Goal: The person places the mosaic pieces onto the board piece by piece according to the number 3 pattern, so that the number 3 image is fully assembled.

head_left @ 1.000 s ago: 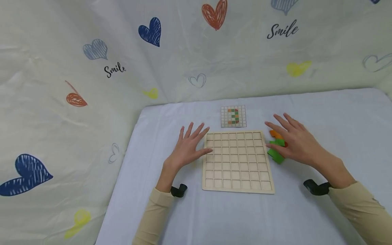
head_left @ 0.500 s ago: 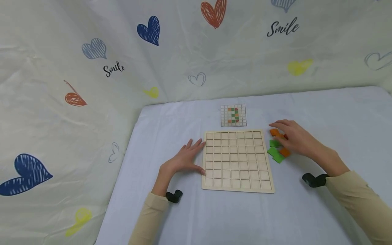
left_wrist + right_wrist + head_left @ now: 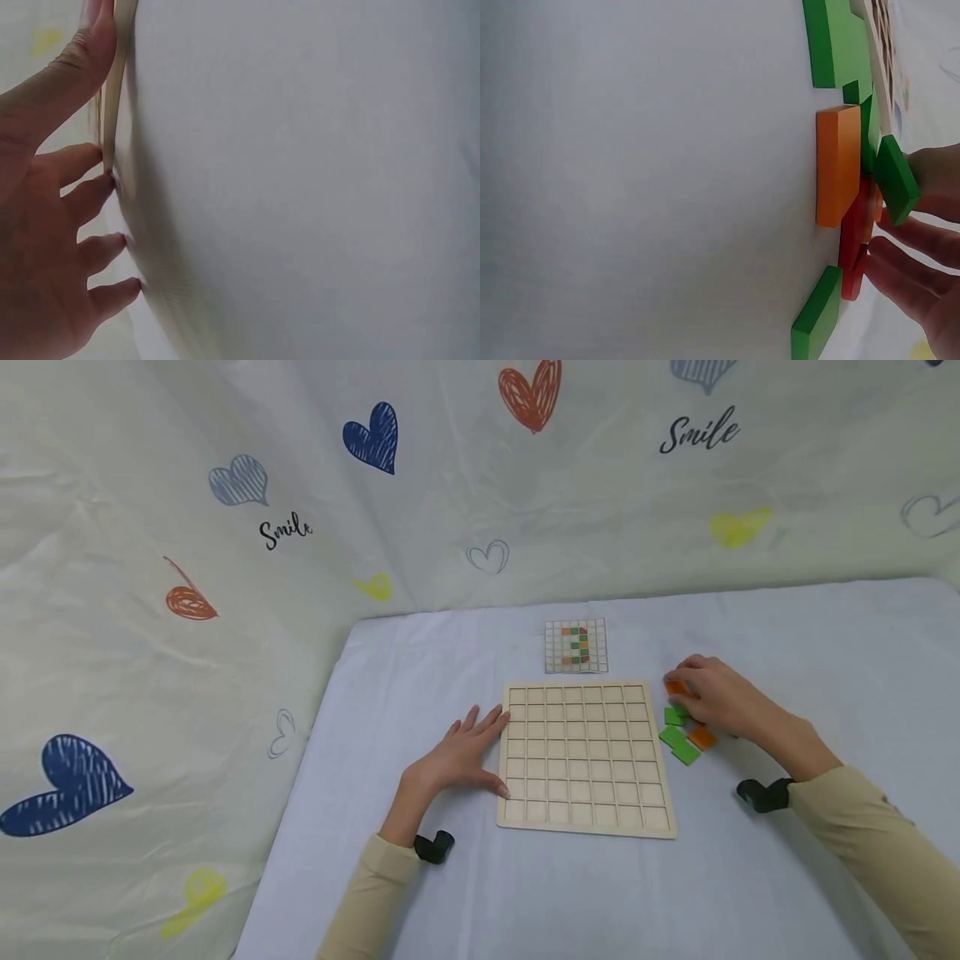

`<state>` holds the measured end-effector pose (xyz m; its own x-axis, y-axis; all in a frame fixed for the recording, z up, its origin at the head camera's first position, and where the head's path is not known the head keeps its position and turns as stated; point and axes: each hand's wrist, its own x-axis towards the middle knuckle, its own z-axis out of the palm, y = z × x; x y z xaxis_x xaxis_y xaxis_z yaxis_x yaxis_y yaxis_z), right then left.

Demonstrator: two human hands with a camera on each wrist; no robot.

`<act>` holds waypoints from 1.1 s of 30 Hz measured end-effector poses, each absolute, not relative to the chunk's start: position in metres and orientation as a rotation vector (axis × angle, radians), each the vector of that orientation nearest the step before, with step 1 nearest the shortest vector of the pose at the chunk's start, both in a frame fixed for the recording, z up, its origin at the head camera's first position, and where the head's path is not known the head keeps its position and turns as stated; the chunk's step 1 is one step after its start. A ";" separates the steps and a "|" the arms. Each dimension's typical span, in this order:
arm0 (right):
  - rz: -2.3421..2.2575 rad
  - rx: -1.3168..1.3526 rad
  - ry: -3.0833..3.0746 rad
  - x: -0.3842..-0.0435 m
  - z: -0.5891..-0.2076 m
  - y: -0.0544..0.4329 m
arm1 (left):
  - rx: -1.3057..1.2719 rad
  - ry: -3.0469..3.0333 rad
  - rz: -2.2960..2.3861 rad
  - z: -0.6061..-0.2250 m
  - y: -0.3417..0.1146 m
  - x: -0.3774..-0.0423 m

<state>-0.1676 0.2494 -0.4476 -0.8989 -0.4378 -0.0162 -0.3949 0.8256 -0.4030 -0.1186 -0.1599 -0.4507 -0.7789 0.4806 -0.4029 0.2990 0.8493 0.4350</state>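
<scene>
Along the left rim of a wooden grid board [image 3: 588, 760], my left hand [image 3: 456, 760] lies with fingers spread, thumb and fingertips touching the edge. The left wrist view has the thumb [image 3: 64, 86] against that rim. To the right of the board, my right hand [image 3: 723, 697] is over a small pile of coloured tiles. A tilted green tile [image 3: 897, 180] sits at its thumb, pinched between thumb and fingers, which partly hide it. Around it lie an orange tile [image 3: 838, 165], red tiles [image 3: 855, 229] and more green tiles [image 3: 840, 41].
Behind the board lies a pattern card [image 3: 576, 646] printed with coloured squares on a grid. A separate green tile [image 3: 816, 319] rests near the pile in the right wrist view. White cloth [image 3: 570, 893] covers the table, and a printed curtain [image 3: 450, 485] hangs behind.
My left hand has come down and back onto the board's left edge. My right hand has lowered onto the tiles, its spread fingers closing around a green tile.
</scene>
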 end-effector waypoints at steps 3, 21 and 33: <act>-0.598 -0.651 2.899 -0.168 -0.446 0.248 | 0.561 2.515 0.460 -0.449 -0.157 -0.119; -0.631 -0.674 2.932 -0.168 -0.454 0.246 | 0.400 2.523 0.524 -0.441 -0.146 -0.113; -0.676 -0.805 3.043 -0.158 -0.452 0.247 | 0.426 2.534 0.544 -0.437 -0.145 -0.114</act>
